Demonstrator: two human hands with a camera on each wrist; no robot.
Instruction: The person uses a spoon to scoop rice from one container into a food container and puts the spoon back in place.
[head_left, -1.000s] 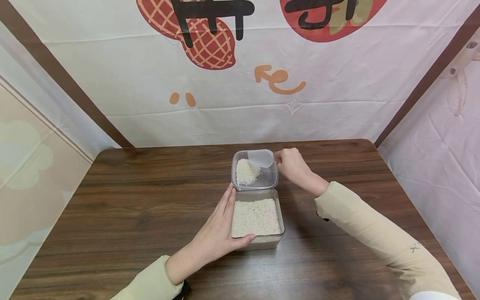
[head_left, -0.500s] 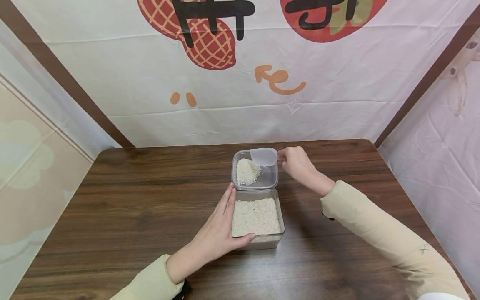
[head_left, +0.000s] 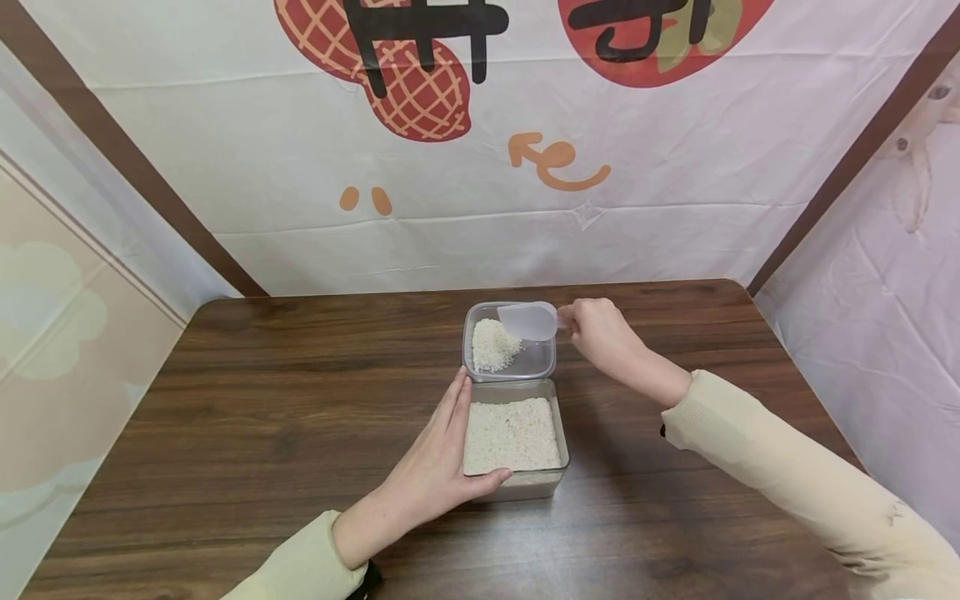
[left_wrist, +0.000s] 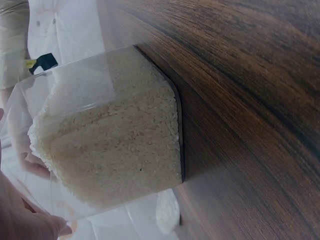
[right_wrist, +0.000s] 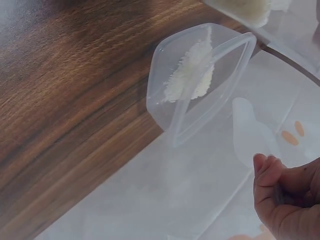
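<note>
My right hand (head_left: 604,336) grips the handle of a translucent plastic scoop (head_left: 528,322). In the head view the scoop overlaps the back right of a small clear plastic box (head_left: 536,360); in the right wrist view, the scoop (right_wrist: 245,127) is outside the box, above its rim. White rice (head_left: 494,345) lies heaped in the left part of the box. Nearer to me stands a larger clear container (head_left: 561,463), with rice (head_left: 513,434) well up its walls. My left hand (head_left: 431,467) rests against that container's left side, fingers straight, thumb over the front rim.
Both containers stand on a dark wooden table (head_left: 300,433), one right behind the other. A white printed cloth (head_left: 300,250) hangs behind the table's far edge. More cloth (head_left: 885,333) hangs at the right side.
My right hand has moved slightly to the right with the scoop, and its forearm has swung right. The left hand, both containers and the rice heap look the same.
</note>
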